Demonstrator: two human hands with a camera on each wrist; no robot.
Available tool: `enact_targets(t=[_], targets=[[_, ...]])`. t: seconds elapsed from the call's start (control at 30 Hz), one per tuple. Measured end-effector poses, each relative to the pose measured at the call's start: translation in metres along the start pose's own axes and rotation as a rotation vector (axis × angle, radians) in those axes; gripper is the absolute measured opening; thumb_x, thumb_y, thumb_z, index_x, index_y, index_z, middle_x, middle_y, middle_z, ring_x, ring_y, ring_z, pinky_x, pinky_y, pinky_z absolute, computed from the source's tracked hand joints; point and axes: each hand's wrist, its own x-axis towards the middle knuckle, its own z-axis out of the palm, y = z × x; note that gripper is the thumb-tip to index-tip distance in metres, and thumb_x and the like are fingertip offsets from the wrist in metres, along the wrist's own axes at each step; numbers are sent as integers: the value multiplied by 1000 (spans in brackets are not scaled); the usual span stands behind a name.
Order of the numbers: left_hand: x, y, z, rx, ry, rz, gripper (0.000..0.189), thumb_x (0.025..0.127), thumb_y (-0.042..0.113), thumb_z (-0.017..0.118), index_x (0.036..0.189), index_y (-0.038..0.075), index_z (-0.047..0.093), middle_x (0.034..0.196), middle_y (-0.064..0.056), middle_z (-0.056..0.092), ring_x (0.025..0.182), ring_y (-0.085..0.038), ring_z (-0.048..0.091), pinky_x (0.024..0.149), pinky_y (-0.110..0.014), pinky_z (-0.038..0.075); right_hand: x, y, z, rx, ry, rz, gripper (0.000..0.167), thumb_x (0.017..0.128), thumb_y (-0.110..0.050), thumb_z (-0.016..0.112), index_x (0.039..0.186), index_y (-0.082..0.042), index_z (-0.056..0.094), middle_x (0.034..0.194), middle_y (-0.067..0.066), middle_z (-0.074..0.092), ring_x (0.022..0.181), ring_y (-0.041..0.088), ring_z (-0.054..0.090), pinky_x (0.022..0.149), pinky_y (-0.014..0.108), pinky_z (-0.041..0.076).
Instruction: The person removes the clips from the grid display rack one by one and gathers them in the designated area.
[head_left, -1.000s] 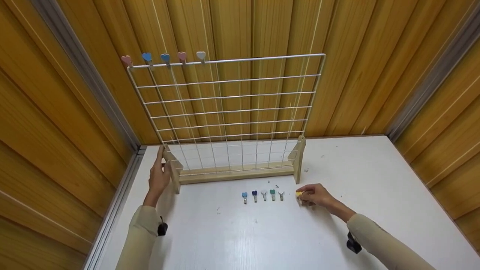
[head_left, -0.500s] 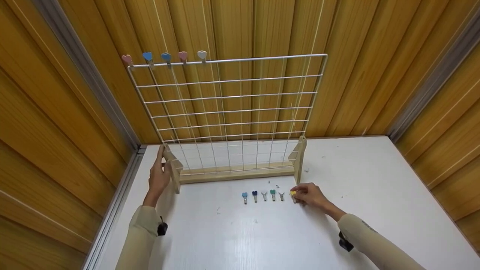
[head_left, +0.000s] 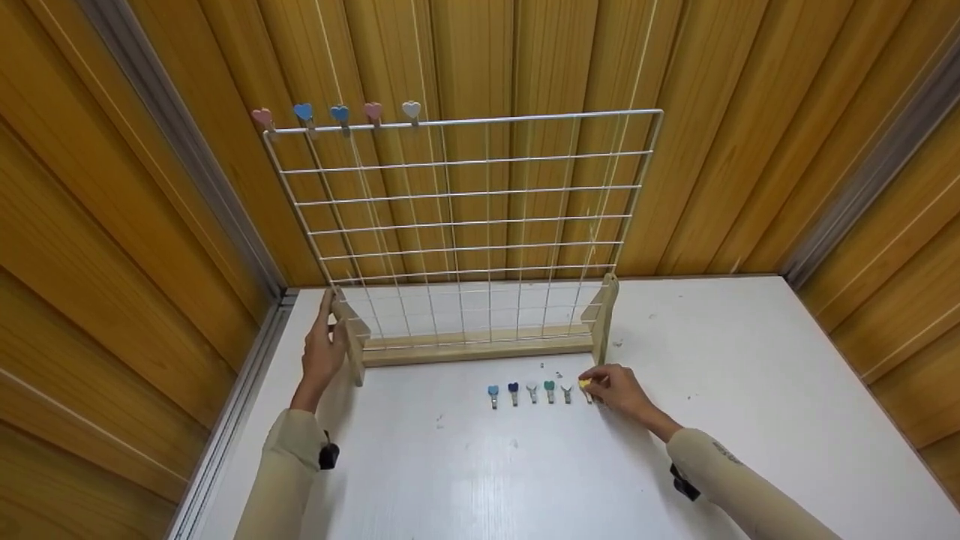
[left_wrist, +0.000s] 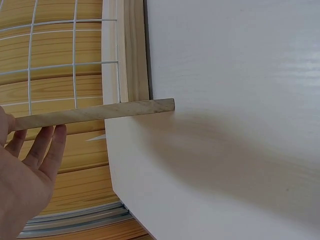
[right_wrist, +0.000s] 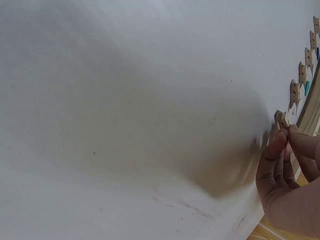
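A white wire grid panel (head_left: pixel 465 191) stands upright in a wooden stand (head_left: pixel 480 352). My left hand (head_left: pixel 322 356) holds the stand's left side post; in the left wrist view, fingertips (left_wrist: pixel 59 132) press against the post (left_wrist: pixel 95 114). Thumb and fingers of my right hand (head_left: pixel 619 391) pinch a small clothespin with a yellow heart (head_left: pixel 584 383), low at the right end of a row. That row has pins with a light blue heart (head_left: pixel 493 391), a dark blue heart (head_left: pixel 513 388) and a green heart (head_left: pixel 549 386), plus pale ones (head_left: pixel 567 391).
Along the panel's top bar several heart clothespins are clipped at the left: pink (head_left: pixel 262 116), blue (head_left: pixel 303 111) and white (head_left: pixel 411 109) among them. Wood-patterned walls (head_left: pixel 825 135) enclose the white table (head_left: pixel 465 480) at the back and sides.
My right hand has moved a little left with the yellow-heart clothespin, toward the row's right end. The left hand keeps its place on the post. The head view has shifted slightly.
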Motion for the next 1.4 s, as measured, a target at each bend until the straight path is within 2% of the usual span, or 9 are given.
enact_targets(t=[0.2, 0.33, 0.5, 0.67, 0.77, 0.9, 0.97, 1.27, 1.4], targets=[[0, -1, 0, -2, -6, -10, 65, 112, 14, 37, 167, 27, 6, 169, -17, 26, 132, -45, 54, 92, -62, 51, 2, 2, 4, -33, 17, -23, 14, 93, 5, 67, 104, 8, 74, 98, 21, 76, 74, 12, 59, 62, 19, 45], [0, -1, -1, -5, -14, -28, 65, 112, 17, 37, 166, 30, 4, 168, -17, 26, 132, -44, 53, 92, -62, 50, 4, 1, 5, -35, 18, 3, 14, 93, 3, 68, 104, 8, 74, 94, 18, 76, 75, 11, 60, 64, 19, 45], [1, 1, -1, -7, 1, -6, 65, 111, 14, 38, 166, 28, 6, 167, -18, 29, 131, -45, 55, 91, -61, 51, 5, 1, -1, -17, 20, 34, 16, 94, 1, 68, 106, 9, 73, 93, 18, 75, 74, 15, 64, 59, 20, 47], [1, 1, -1, 3, 0, -14, 65, 111, 14, 38, 166, 30, 7, 168, -17, 28, 131, -45, 55, 89, -60, 52, 6, -6, -17, -19, 8, -25, 18, 94, 0, 68, 108, 11, 72, 94, 22, 74, 74, 27, 69, 59, 19, 50], [0, 0, -1, 10, -9, -16, 65, 112, 15, 38, 166, 29, 5, 169, -17, 26, 131, -45, 55, 89, -60, 51, 9, -17, -27, -16, 17, -77, 20, 95, -1, 68, 110, 12, 72, 96, 24, 74, 69, 29, 69, 58, 18, 50], [-1, 1, -2, 12, -11, -18, 64, 112, 16, 37, 166, 28, 5, 169, -17, 25, 131, -45, 54, 90, -61, 50, 16, -45, -42, -14, 41, -136, 21, 96, -4, 68, 112, 9, 73, 96, 21, 76, 64, 20, 67, 56, 18, 48], [-1, 1, -3, 7, -7, -17, 64, 112, 16, 37, 166, 28, 6, 169, -18, 25, 131, -45, 55, 90, -61, 51, 21, -64, -51, -20, 38, -161, 21, 97, -5, 69, 114, 7, 73, 95, 19, 76, 66, 17, 66, 58, 17, 48], [1, 1, -2, 4, 2, -2, 64, 111, 10, 37, 166, 25, 8, 167, -18, 29, 127, -44, 58, 87, -59, 52, 52, -166, -89, -51, 56, -288, 22, 97, -9, 69, 116, 1, 74, 100, 18, 75, 71, 18, 70, 62, 16, 51], [-1, 1, 1, 7, -2, -11, 64, 111, 11, 37, 166, 26, 8, 167, -18, 30, 128, -44, 57, 87, -58, 52, 62, -214, -101, -49, 71, -369, 22, 98, -10, 69, 116, 1, 74, 103, 18, 75, 77, 25, 71, 65, 15, 50]])
